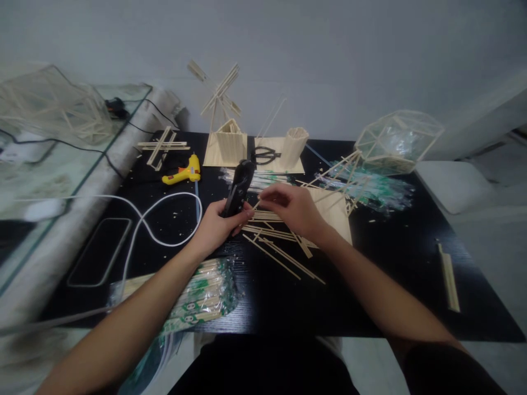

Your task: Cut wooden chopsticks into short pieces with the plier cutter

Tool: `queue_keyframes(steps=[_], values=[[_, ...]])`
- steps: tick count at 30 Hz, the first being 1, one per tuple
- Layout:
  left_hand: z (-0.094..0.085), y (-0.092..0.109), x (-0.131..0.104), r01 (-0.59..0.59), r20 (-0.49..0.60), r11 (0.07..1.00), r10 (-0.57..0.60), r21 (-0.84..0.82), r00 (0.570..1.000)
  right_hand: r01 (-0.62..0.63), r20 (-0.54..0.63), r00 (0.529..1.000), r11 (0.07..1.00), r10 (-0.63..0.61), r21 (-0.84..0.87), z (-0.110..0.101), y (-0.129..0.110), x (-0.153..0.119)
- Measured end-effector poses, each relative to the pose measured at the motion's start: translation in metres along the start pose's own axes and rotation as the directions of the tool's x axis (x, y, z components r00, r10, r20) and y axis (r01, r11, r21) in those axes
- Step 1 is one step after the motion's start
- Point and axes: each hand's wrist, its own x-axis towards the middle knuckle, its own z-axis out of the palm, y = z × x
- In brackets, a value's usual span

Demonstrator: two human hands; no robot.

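Observation:
My left hand (222, 225) is wrapped round a black handheld tool (239, 187), which points up and away. Just to its right, my right hand (290, 207) pinches the end of a thin wooden stick (257, 205) that reaches toward the tool and the left fingertips. Below both hands, loose wooden sticks (274, 255) lie in a spread pile on the black table (288, 312). Part of a light wooden board (335, 211) shows behind my right wrist.
Beyond the hands stand two stick-built cups (230, 141) on boards, with black scissors (265, 156) between. A yellow glue gun (184, 171), white cable (142, 218) and wrapped chopsticks (206, 291) lie left. A stick frame (397, 142) is at the back right.

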Motion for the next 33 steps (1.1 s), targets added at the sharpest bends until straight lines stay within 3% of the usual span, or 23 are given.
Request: queue_keyframes(steps=[3, 6, 9, 12, 15, 19, 22, 27, 33], values=[[-0.001, 0.001, 0.001, 0.040, 0.019, 0.999, -0.039, -0.034, 0.999, 0.136, 0.114, 0.987, 0.965, -0.113, -0.224, -0.003, -0.002, -0.001], [-0.001, 0.005, 0.002, 0.087, -0.001, 0.989, -0.088, -0.117, 0.996, 0.177, 0.190, 0.974, 0.940, -0.125, -0.292, -0.003, -0.002, -0.001], [0.000, 0.010, 0.003, 0.108, -0.030, 0.974, -0.116, -0.198, 0.993, 0.083, 0.205, 0.978, 0.964, -0.031, -0.252, -0.002, -0.001, -0.001], [-0.001, 0.010, 0.004, 0.016, -0.112, 0.983, -0.037, -0.183, 0.993, -0.054, 0.145, 0.986, 0.985, 0.078, -0.166, 0.001, 0.001, 0.000], [-0.004, 0.006, 0.004, -0.124, -0.210, 0.992, 0.127, 0.031, 0.969, -0.180, 0.147, 0.971, 0.982, 0.186, -0.053, 0.005, 0.003, 0.000], [-0.004, 0.001, 0.001, -0.208, -0.176, 0.932, 0.268, 0.298, 0.947, -0.355, 0.249, 0.910, 0.933, 0.332, 0.056, 0.007, 0.004, -0.001], [-0.002, 0.000, 0.000, -0.196, -0.131, 0.938, 0.241, 0.285, 0.962, -0.412, 0.314, 0.873, 0.909, 0.374, 0.063, 0.006, 0.003, -0.001], [0.000, 0.004, 0.000, -0.150, -0.129, 0.967, 0.179, 0.208, 0.975, -0.438, 0.363, 0.855, 0.891, 0.370, 0.122, 0.006, 0.004, -0.001], [0.001, 0.002, 0.000, -0.146, -0.125, 0.972, 0.170, 0.183, 0.977, -0.547, 0.430, 0.809, 0.782, 0.401, 0.299, 0.010, 0.007, -0.004]])
